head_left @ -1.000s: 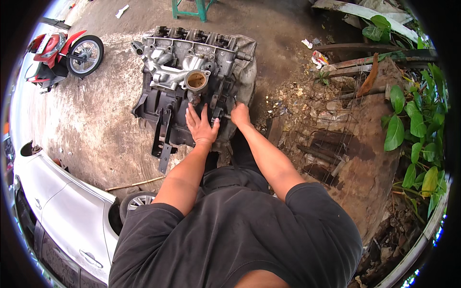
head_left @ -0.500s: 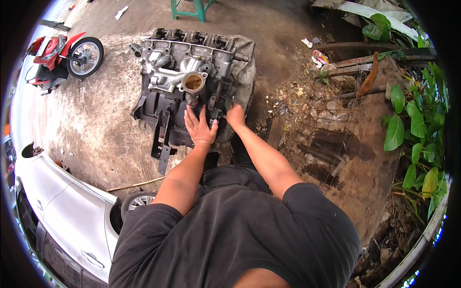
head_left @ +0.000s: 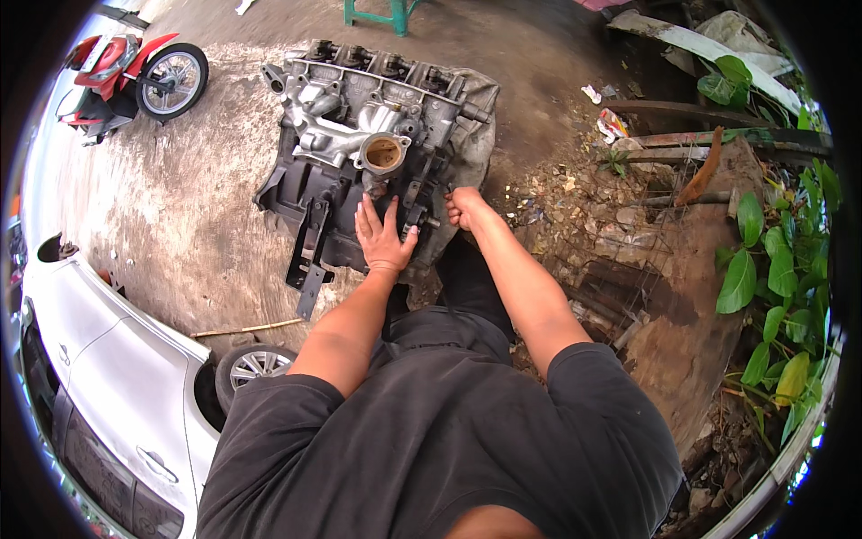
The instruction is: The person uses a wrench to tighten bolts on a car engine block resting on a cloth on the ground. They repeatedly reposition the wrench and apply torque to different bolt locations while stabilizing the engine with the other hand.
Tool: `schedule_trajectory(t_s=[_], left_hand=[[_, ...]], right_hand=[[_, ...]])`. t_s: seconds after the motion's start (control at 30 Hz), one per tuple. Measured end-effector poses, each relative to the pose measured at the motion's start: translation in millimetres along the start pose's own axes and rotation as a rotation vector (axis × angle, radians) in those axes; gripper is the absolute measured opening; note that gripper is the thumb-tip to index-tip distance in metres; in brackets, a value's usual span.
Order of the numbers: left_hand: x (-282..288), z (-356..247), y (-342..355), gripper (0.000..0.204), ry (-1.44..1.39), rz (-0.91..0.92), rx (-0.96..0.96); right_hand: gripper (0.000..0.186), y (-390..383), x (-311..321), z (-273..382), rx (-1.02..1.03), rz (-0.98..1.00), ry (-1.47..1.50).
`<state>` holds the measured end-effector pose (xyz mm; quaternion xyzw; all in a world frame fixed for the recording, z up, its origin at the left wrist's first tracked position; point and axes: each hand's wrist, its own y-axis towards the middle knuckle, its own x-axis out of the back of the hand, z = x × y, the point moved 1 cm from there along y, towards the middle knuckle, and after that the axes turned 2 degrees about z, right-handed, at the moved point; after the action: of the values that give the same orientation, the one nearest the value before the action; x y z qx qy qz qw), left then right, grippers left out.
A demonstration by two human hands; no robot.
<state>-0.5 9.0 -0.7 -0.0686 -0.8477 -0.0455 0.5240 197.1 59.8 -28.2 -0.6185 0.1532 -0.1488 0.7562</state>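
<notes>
An engine block [head_left: 314, 193] lies before me, dark along its near side. Its silvery intake manifold [head_left: 328, 139] has a round opening with a brownish inside. My left hand [head_left: 384, 235] rests flat on the near part of the block, fingers spread, just below that opening. At the block's right edge, my right hand [head_left: 464, 208] is closed in a fist. A small dark end shows beside its knuckles, but the fingers hide the rest of what it grips. A metal bracket [head_left: 310, 256] sticks out from the block's near left side.
A grey cloth [head_left: 480, 117] lies under the block's right side. Beyond stands a green stool [head_left: 400, 16]. A red motorcycle [head_left: 117, 72] is at far left, a silver car [head_left: 117, 368] at near left. Rubble [head_left: 566, 207] and leafy plants [head_left: 763, 260] lie to the right.
My right hand has shifted slightly right, away from the block's edge. The left hand keeps its place on the block. The whole view has moved a little.
</notes>
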Motion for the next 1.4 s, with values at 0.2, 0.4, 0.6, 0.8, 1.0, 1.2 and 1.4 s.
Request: schedule_trajectory(t_s=[0.2, 0.4, 0.6, 0.8, 1.0, 1.2, 1.4], left_hand=[[-2.4, 0.8, -1.0, 0.070, -0.006, 0.002, 0.000], [-1.9, 0.1, -0.5, 0.069, 0.016, -0.009, -0.006], [-2.2, -2.1, -1.1, 0.069, 0.003, 0.000, 0.006], [-0.8, -1.9, -0.9, 0.067, -0.024, 0.035, 0.030], [-2.5, 0.3, -2.7, 0.067, -0.024, 0.004, -0.001], [-2.9, 1.3, 0.8, 0.068, -0.005, -0.022, -0.023], [-1.5, 2.1, 0.1, 0.068, -0.029, -0.037, -0.030]], right_hand=[[0.014, 0.0, 6.4, 16.1, -0.119, 0.065, 0.103], [0.019, 7.7, 14.2, 31.2, -0.282, 0.149, 0.249], [0.021, 21.9, 18.6, 37.9, -0.335, 0.161, 0.225], [0.012, 3.7, 2.7, 47.3, 0.090, -0.114, -1.002], [0.026, -39.9, -38.2, 46.2, 0.508, -0.462, -1.725], [0.027, -43.2, -15.6, 41.4, 0.529, -0.512, -1.464], [0.024, -41.5, 31.5, 7.8, 0.679, -0.556, -1.311]])
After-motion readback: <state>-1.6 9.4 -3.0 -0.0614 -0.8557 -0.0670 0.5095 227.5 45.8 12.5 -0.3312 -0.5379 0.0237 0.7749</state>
